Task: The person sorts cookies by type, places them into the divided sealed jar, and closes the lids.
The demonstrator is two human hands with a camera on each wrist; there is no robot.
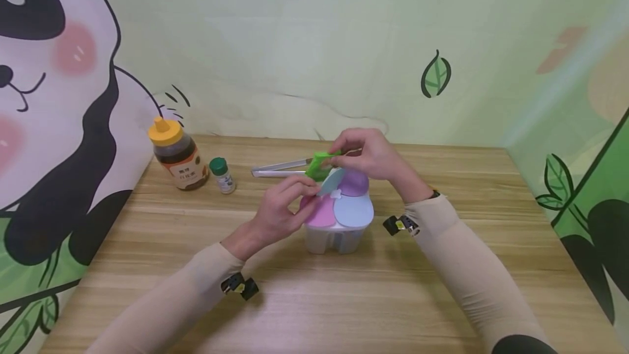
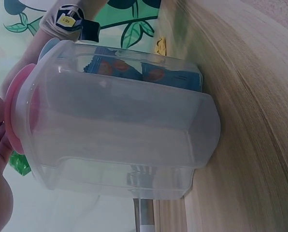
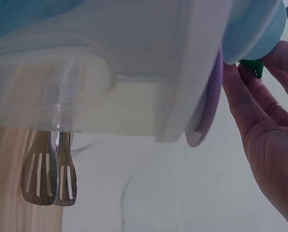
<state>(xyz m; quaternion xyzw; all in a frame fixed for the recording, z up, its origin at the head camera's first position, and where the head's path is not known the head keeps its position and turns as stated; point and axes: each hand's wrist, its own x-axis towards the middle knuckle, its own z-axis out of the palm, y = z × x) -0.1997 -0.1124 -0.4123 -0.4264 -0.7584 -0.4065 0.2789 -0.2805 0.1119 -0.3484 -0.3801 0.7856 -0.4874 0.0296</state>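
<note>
A translucent box (image 2: 124,116) with petal-shaped lids stands upright on the table. Its pink lid (image 1: 320,212), blue lid (image 1: 355,211) and purple lid (image 1: 354,182) lie down, while the pale turquoise lid (image 1: 331,181) is tilted up. My left hand (image 1: 285,206) is at the box's left side, thumb and fingertips at the edge of the raised lid. From behind the box my right hand (image 1: 368,152) pinches a bright green packet (image 1: 316,165) beside that lid. Blue packets (image 2: 170,77) show through the box wall.
Behind the box lie metal tongs (image 1: 280,170) with slotted ends. To the left stand a brown jar (image 1: 184,165) with a yellow cap and a small green-capped bottle (image 1: 223,176). A printed wall (image 1: 236,70) rises along the table's back edge.
</note>
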